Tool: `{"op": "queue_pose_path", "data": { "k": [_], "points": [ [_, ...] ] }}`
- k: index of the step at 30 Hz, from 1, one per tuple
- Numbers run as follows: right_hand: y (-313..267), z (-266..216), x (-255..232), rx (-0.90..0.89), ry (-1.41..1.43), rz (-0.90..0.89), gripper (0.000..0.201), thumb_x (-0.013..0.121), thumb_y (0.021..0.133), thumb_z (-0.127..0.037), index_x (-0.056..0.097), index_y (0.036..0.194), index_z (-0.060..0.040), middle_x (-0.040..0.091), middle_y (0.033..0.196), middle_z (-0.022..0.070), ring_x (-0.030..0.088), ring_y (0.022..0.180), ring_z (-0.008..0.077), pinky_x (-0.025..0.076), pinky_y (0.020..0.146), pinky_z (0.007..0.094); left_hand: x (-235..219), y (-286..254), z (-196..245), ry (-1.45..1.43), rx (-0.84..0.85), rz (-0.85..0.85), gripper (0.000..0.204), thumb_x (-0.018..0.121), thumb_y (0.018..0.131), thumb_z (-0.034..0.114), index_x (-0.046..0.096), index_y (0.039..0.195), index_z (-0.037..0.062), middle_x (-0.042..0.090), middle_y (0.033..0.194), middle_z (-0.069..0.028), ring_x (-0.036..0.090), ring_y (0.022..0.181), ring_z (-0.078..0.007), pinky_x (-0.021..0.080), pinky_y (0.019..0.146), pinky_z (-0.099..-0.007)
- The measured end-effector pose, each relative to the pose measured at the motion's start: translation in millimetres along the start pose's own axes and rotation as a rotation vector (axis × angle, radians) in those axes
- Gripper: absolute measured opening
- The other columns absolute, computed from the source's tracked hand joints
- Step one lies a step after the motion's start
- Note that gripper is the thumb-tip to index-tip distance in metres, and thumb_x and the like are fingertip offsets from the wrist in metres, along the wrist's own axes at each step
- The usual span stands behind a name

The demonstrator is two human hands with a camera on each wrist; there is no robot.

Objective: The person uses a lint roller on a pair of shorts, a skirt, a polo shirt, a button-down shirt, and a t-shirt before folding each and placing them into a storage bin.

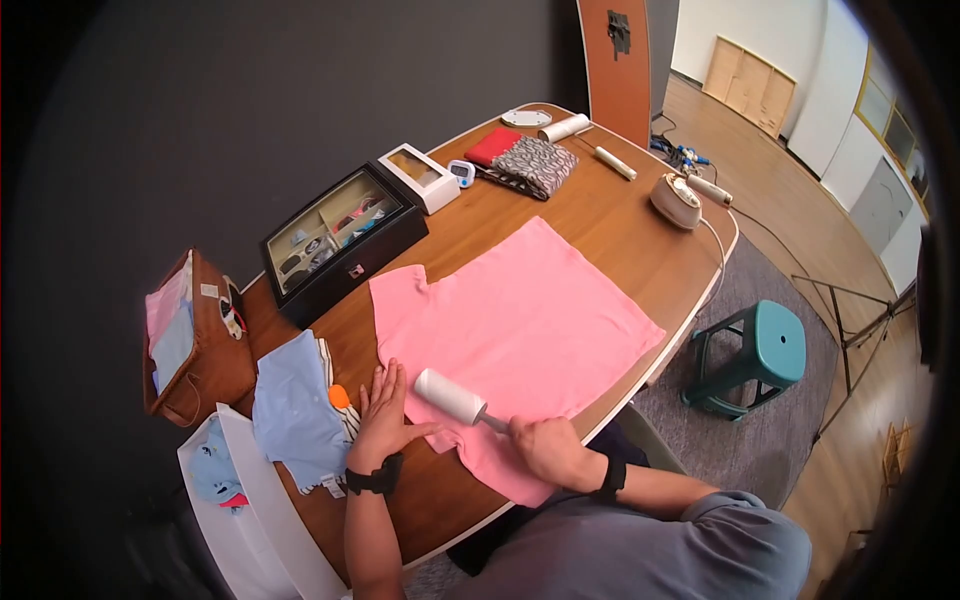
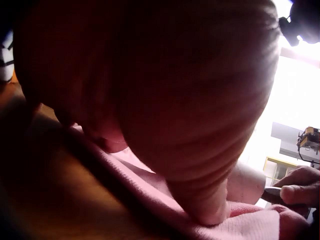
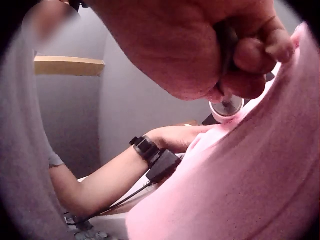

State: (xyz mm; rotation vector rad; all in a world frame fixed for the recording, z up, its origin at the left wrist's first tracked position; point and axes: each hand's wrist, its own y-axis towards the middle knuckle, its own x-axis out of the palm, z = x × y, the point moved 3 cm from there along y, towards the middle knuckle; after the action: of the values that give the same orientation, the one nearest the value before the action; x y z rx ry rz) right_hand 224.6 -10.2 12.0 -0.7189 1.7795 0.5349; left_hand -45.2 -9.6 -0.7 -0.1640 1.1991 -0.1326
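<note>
A pink T-shirt [image 1: 510, 310] lies spread flat on the wooden table [image 1: 620, 215]. My right hand [image 1: 545, 447] grips the grey handle of a white lint roller [image 1: 450, 397], whose roll rests on the shirt near its left edge. My left hand [image 1: 385, 405] lies flat with straight fingers, pressing the shirt's edge down beside the roller. In the left wrist view the palm [image 2: 165, 90] fills the frame, a fingertip pressing on pink cloth [image 2: 250, 225]. The right wrist view shows my fist [image 3: 200, 45] round the handle, with the roller's end [image 3: 227, 107] beyond.
Folded light-blue clothes [image 1: 295, 410] lie left of my left hand, by a brown bag [image 1: 195, 340]. A black compartment box [image 1: 340, 240], folded red and patterned cloths [image 1: 525, 160], another lint roller [image 1: 565, 127] and a steamer [image 1: 678, 200] sit farther back. A teal stool [image 1: 760, 355] stands right of the table.
</note>
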Motion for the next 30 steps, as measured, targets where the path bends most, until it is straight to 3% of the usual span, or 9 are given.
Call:
{"op": "queue_pose_path", "data": {
  "k": [4, 10, 15, 20, 21, 23, 25, 27, 30],
  "points": [
    [1, 36, -10, 0.157, -0.029, 0.151, 0.024, 0.051, 0.094, -0.025, 0.052, 0.087, -0.0030, 0.062, 0.058, 0.0146, 0.064, 0.051, 0.0314, 0.049, 0.047, 0.0453, 3, 4, -2, 0.011, -0.032, -0.027, 0.133, 0.082, 0.061, 0.062, 0.011, 0.155, 0.0000, 0.010, 0.163, -0.0175, 0.007, 0.150, -0.0373, 0.006, 0.119, -0.0565],
    [-10, 189, -61, 0.718, -0.261, 0.489, 0.040, 0.052, 0.097, -0.035, 0.060, 0.075, -0.0014, 0.064, 0.063, 0.0221, 0.065, 0.056, 0.0381, 0.051, 0.051, 0.0485, 0, 3, 1, -0.005, -0.035, -0.021, 0.132, 0.083, 0.061, 0.060, 0.013, 0.154, -0.0010, 0.010, 0.163, -0.0184, 0.006, 0.151, -0.0367, 0.005, 0.119, -0.0560],
    [-31, 238, -65, 0.818, -0.270, 0.548, 0.043, 0.050, 0.098, -0.036, 0.058, 0.079, 0.0011, 0.063, 0.064, 0.0248, 0.064, 0.061, 0.0433, 0.051, 0.055, 0.0523, 1, 4, -2, -0.008, -0.027, -0.018, 0.132, 0.083, 0.060, 0.059, 0.012, 0.154, -0.0015, 0.010, 0.163, -0.0187, 0.005, 0.151, -0.0363, 0.004, 0.119, -0.0558],
    [-27, 185, -59, 0.771, -0.150, 0.535, 0.041, 0.049, 0.099, -0.037, 0.054, 0.085, 0.0006, 0.062, 0.067, 0.0272, 0.063, 0.062, 0.0458, 0.049, 0.056, 0.0540, 1, 4, -3, 0.003, -0.024, -0.020, 0.132, 0.083, 0.060, 0.059, 0.012, 0.154, -0.0015, 0.009, 0.163, -0.0189, 0.004, 0.151, -0.0361, 0.004, 0.119, -0.0561],
    [-23, 161, -55, 0.682, -0.208, 0.565, 0.034, 0.052, 0.097, -0.032, 0.053, 0.087, -0.0002, 0.062, 0.065, 0.0251, 0.064, 0.062, 0.0447, 0.049, 0.055, 0.0528, 2, 4, -4, 0.014, -0.023, -0.019, 0.134, 0.084, 0.059, 0.059, 0.011, 0.154, -0.0014, 0.009, 0.163, -0.0189, 0.004, 0.151, -0.0364, 0.004, 0.119, -0.0569],
    [-21, 112, -42, 0.514, -0.055, 0.265, 0.021, 0.057, 0.089, -0.022, 0.051, 0.087, -0.0024, 0.062, 0.062, 0.0184, 0.066, 0.060, 0.0382, 0.050, 0.052, 0.0486, 3, 2, 2, 0.028, -0.014, -0.033, 0.137, 0.085, 0.058, 0.059, 0.010, 0.155, -0.0013, 0.008, 0.163, -0.0190, 0.003, 0.151, -0.0367, 0.004, 0.118, -0.0578],
    [-25, 54, -33, 0.205, 0.055, 0.201, 0.031, 0.058, 0.092, -0.032, 0.051, 0.085, -0.0025, 0.060, 0.057, 0.0160, 0.063, 0.050, 0.0331, 0.049, 0.045, 0.0459, -4, 2, 10, 0.031, -0.079, -0.067, 0.143, 0.087, 0.053, 0.059, 0.007, 0.155, -0.0011, 0.005, 0.163, -0.0189, 0.001, 0.151, -0.0375, 0.004, 0.117, -0.0606],
    [-30, 15, -27, 0.041, 0.107, 0.173, 0.038, 0.053, 0.097, -0.038, 0.051, 0.080, -0.0035, 0.059, 0.055, 0.0150, 0.061, 0.046, 0.0325, 0.047, 0.042, 0.0442, -5, 2, 13, 0.036, -0.086, -0.066, 0.145, 0.087, 0.052, 0.059, 0.005, 0.155, -0.0010, 0.004, 0.163, -0.0187, 0.001, 0.151, -0.0378, 0.004, 0.117, -0.0619],
    [-36, 13, -10, 0.036, 0.068, 0.159, 0.037, 0.055, 0.096, -0.039, 0.055, 0.083, -0.0040, 0.058, 0.054, 0.0131, 0.060, 0.046, 0.0322, 0.046, 0.041, 0.0447, -3, 0, 14, 0.029, -0.106, -0.071, 0.147, 0.088, 0.050, 0.058, 0.003, 0.155, -0.0009, 0.003, 0.164, -0.0185, 0.001, 0.151, -0.0379, 0.004, 0.116, -0.0635]
  ]
}}
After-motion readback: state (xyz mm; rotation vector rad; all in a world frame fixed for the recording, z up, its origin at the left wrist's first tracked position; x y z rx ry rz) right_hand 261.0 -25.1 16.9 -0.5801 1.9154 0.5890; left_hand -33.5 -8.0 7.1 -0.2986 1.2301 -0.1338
